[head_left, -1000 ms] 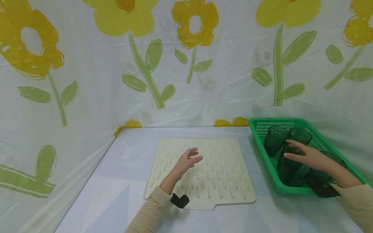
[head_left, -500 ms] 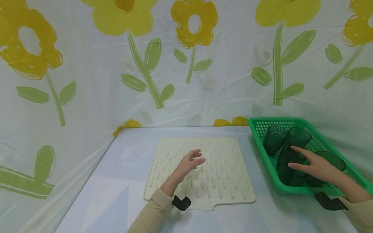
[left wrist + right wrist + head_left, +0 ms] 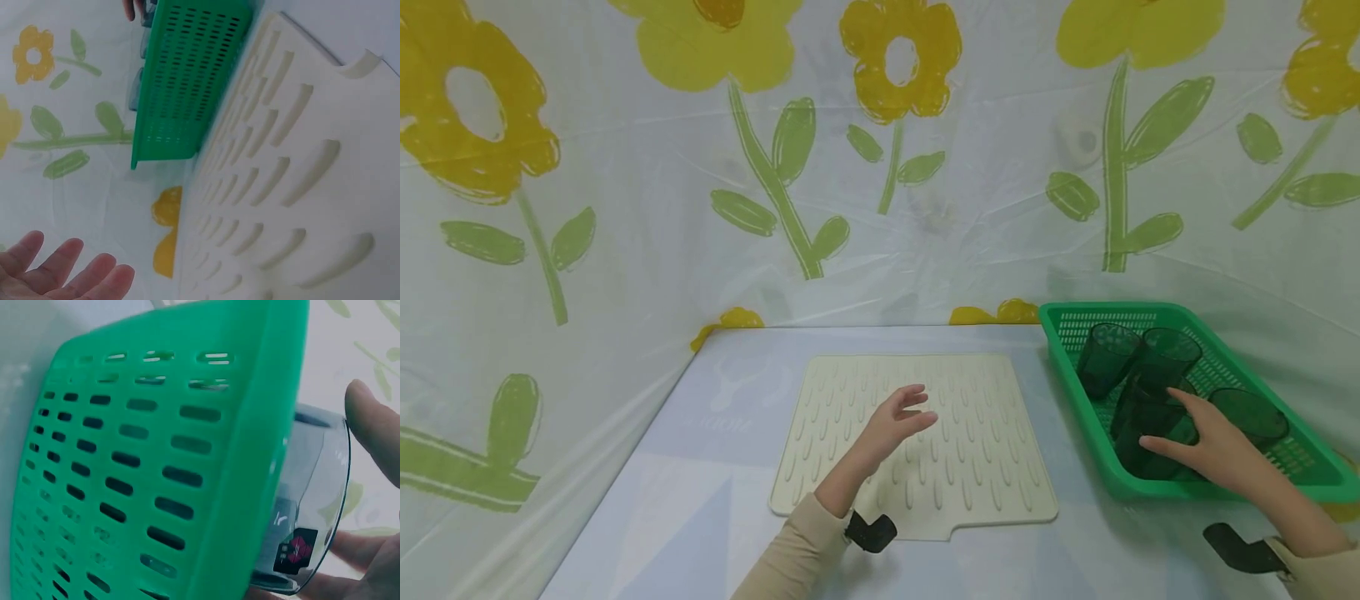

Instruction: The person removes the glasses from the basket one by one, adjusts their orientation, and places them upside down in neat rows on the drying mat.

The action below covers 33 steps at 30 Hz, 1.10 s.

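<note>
My right hand [image 3: 1217, 442] reaches over the front of the green basket, thumb and fingers spread around the rim of a dark, see-through drinking glass [image 3: 1157, 433]. In the right wrist view that glass [image 3: 306, 506] bears a black and pink sticker, the thumb tip is right at its rim and the other fingers lie behind it. Several similar glasses [image 3: 1108, 358] stand in the basket, partly hidden by each other. My left hand [image 3: 891, 425] hovers over a cream ridged drying mat [image 3: 970, 467], fingers loosely bent and holding nothing.
The green plastic basket [image 3: 1075, 417], with slotted walls, stands on the right of the white and pale-blue table [image 3: 692, 467]. Right of centre, its side is close to the mat. A flower-printed curtain [image 3: 985, 208] hangs behind and along the left.
My right hand has drawn back and lowered from above the glasses to the front glass's rim, its wrist coming nearer. My left hand has drifted slightly right over the mat.
</note>
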Available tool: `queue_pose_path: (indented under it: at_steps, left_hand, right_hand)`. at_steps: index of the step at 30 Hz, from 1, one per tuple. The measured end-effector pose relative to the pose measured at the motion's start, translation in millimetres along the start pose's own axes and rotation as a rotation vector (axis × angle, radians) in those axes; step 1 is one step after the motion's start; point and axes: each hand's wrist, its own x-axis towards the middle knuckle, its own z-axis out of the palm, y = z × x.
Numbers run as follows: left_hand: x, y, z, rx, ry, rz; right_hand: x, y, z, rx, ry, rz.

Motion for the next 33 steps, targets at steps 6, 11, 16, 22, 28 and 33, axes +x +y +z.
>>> queue_pose_path:
  at_steps: [6,11,16,22,28,33]
  left_hand:
    - [-10.6,22.0,3.4,0.054,0.021,0.014]
    - [-6.6,13.1,3.0,0.131,0.057,0.036]
    - [1.5,-5.5,1.5,0.210,0.078,0.050]
    - [-0.1,-7.0,1.0,0.244,0.084,0.061]
    - [-1.2,-5.9,-1.4,0.279,0.080,0.072]
    - [-2.6,-4.7,-3.0,0.309,0.091,0.069]
  right_hand:
    - [-3,-4,2.0,-0.032,-0.001,0.089]
    - [-2,-7,2.3,-0.057,-0.011,0.150]
    - [2,-8,2.6,-0.062,-0.070,0.186]
    - [5,-10,5.7,-0.059,-0.067,0.215]
    - [6,-7,6.1,-0.065,-0.045,0.211]
    - [7,-5,6.2,-0.083,-0.017,0.196]
